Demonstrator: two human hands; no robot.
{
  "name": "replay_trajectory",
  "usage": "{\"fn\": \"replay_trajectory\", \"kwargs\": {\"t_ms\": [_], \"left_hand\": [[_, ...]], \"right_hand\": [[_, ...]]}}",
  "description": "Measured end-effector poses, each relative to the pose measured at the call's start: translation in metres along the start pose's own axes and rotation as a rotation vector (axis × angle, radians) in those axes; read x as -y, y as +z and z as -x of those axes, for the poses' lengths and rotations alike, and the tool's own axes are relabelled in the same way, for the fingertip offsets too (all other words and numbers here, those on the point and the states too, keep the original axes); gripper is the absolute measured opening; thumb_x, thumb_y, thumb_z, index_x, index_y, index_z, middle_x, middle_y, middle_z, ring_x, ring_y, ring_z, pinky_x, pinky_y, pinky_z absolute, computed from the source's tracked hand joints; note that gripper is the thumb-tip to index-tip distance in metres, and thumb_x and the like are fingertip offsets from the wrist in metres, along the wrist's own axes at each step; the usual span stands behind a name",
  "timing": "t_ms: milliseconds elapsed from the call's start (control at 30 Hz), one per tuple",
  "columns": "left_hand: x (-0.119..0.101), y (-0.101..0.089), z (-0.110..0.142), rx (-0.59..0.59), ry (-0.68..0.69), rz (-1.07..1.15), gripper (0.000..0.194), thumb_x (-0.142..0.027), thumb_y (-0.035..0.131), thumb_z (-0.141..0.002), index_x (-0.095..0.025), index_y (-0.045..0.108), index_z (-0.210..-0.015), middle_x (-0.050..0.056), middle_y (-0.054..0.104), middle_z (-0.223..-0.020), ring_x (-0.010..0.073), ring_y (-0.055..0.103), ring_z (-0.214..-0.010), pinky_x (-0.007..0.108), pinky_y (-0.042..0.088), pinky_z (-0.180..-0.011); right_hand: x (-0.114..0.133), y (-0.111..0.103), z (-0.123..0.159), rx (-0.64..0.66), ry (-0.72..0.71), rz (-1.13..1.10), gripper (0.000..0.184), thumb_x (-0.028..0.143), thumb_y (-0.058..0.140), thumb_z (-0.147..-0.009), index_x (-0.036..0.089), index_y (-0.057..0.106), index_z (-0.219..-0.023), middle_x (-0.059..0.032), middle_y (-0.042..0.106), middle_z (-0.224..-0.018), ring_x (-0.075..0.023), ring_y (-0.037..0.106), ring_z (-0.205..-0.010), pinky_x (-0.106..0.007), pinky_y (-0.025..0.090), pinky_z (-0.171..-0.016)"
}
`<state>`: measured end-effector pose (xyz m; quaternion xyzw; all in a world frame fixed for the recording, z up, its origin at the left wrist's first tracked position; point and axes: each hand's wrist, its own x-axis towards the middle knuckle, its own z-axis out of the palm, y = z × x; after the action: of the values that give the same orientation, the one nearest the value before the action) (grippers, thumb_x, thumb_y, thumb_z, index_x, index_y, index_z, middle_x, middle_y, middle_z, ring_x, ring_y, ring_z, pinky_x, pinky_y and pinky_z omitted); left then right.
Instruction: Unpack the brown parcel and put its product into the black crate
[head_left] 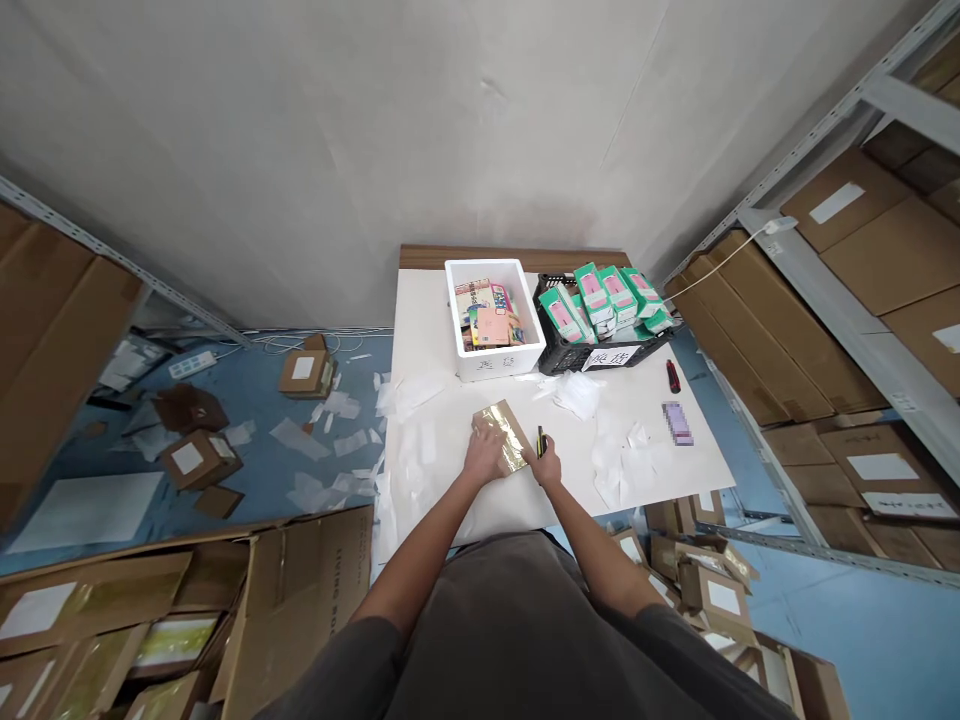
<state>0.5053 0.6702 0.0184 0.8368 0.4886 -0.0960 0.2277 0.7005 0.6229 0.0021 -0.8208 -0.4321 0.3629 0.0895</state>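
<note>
A small, flat cardboard package (pixel 510 428) with a shiny strip of tape along its top lies tilted on the white-covered table (pixel 431 480). My left hand (pixel 486 452) grips its left side, the fingers over the top face. In my right hand (pixel 545 464) is a yellow-and-black utility knife (pixel 541 438), pointing away from me beside the package's right edge. The right fingertips are close to that edge; whether they touch it I cannot tell. The knife's blade is too small to make out.
Behind the package stand a white bin (pixel 489 364) of booklets and a black crate (pixel 555 358) of green-and-pink boxes. Crumpled plastic (pixel 577 395), a red-and-black tool (pixel 673 377) and a blurred purple item (pixel 677 423) lie rightward. Shelves and a large carton (pixel 307 590) flank the table.
</note>
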Motion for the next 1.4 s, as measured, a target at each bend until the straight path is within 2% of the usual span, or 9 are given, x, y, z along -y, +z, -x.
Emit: {"fn": "replay_trajectory", "kwargs": {"t_ms": [67,133,333,433,533,667,833,1100,1400], "left_hand": [[-0.001,-0.002,-0.002,0.041,0.244,-0.053,0.092,-0.035,0.086,-0.070,-0.026,0.046,-0.152,0.015,0.040,-0.164,0.0400,0.020,-0.157,0.053,0.025,-0.122],[-0.001,-0.007,-0.005,0.047,0.344,-0.106,0.078,-0.022,0.081,-0.072,-0.024,0.054,-0.145,0.014,0.050,-0.155,0.0374,0.029,-0.153,0.049,0.029,-0.120],[-0.011,-0.004,-0.001,-0.021,0.268,-0.132,0.037,-0.025,0.075,-0.082,-0.016,0.069,-0.117,0.017,0.065,-0.128,0.0349,0.053,-0.129,0.047,0.039,-0.111],[-0.015,0.012,0.010,-0.035,0.178,-0.096,0.051,-0.034,0.080,-0.080,-0.017,0.065,-0.126,0.017,0.055,-0.147,0.0370,0.046,-0.141,0.049,0.037,-0.115],[-0.017,0.024,0.014,-0.010,0.087,-0.079,0.064,-0.033,0.083,-0.076,-0.021,0.058,-0.134,0.016,0.034,-0.167,0.0395,0.031,-0.153,0.053,0.032,-0.120],[-0.021,0.024,0.007,0.054,0.054,-0.061,0.071,-0.030,0.084,-0.075,-0.021,0.055,-0.139,0.017,0.031,-0.169,0.0392,0.030,-0.155,0.056,0.026,-0.124],[-0.022,0.020,0.002,0.061,0.048,-0.020,0.076,-0.027,0.087,-0.071,-0.021,0.055,-0.140,0.017,0.033,-0.168,0.0405,0.030,-0.154,0.055,0.026,-0.124],[-0.021,0.019,0.002,0.033,0.058,-0.020,0.078,-0.033,0.089,-0.068,-0.022,0.056,-0.138,0.016,0.038,-0.166,0.0397,0.033,-0.153,0.053,0.029,-0.121],[-0.022,0.017,0.000,0.044,0.046,-0.035,0.081,-0.033,0.092,-0.065,-0.025,0.057,-0.138,0.014,0.038,-0.166,0.0401,0.037,-0.151,0.051,0.033,-0.119]], "right_hand": [[0.000,0.000,-0.005,0.000,-0.038,-0.004,0.086,0.056,0.065,-0.092,0.022,0.026,-0.160,-0.0128,0.069,-0.133,-0.0290,0.067,-0.121,-0.035,0.052,-0.095],[0.000,-0.004,-0.008,0.008,-0.050,-0.002,0.087,0.051,0.069,-0.090,0.023,0.026,-0.160,-0.0119,0.070,-0.130,-0.0285,0.069,-0.118,-0.034,0.053,-0.092],[0.008,-0.009,-0.023,0.012,-0.127,-0.004,0.094,0.046,0.079,-0.082,0.024,0.030,-0.159,-0.0120,0.070,-0.129,-0.0305,0.069,-0.116,-0.035,0.052,-0.092],[0.009,-0.011,-0.027,0.041,-0.222,-0.011,0.091,0.047,0.080,-0.081,0.025,0.034,-0.156,-0.0103,0.072,-0.123,-0.0299,0.070,-0.110,-0.035,0.053,-0.089],[-0.003,-0.018,-0.020,0.085,-0.274,-0.084,0.068,0.054,0.064,-0.092,0.027,0.041,-0.150,-0.0060,0.074,-0.111,-0.0242,0.074,-0.092,-0.032,0.055,-0.079],[-0.036,-0.042,0.002,0.298,-0.336,-0.154,0.046,0.058,0.038,-0.103,0.028,0.051,-0.135,0.0027,0.071,-0.082,-0.0161,0.065,-0.056,-0.027,0.053,-0.063],[-0.054,-0.067,0.015,0.400,-0.449,0.205,0.029,0.044,0.047,-0.104,0.028,0.062,-0.123,0.0014,0.073,-0.084,-0.0160,0.067,-0.069,-0.024,0.045,-0.067],[-0.026,-0.070,0.001,0.352,-0.386,0.622,0.053,0.070,0.048,-0.099,0.025,0.074,-0.107,-0.0095,0.077,-0.103,-0.0247,0.069,-0.094,-0.027,0.040,-0.070],[-0.046,-0.064,0.004,0.462,-0.268,0.229,0.055,0.076,0.059,-0.090,0.023,0.069,-0.081,0.0030,0.062,-0.058,-0.0141,0.059,-0.049,-0.024,0.040,-0.058]]}}
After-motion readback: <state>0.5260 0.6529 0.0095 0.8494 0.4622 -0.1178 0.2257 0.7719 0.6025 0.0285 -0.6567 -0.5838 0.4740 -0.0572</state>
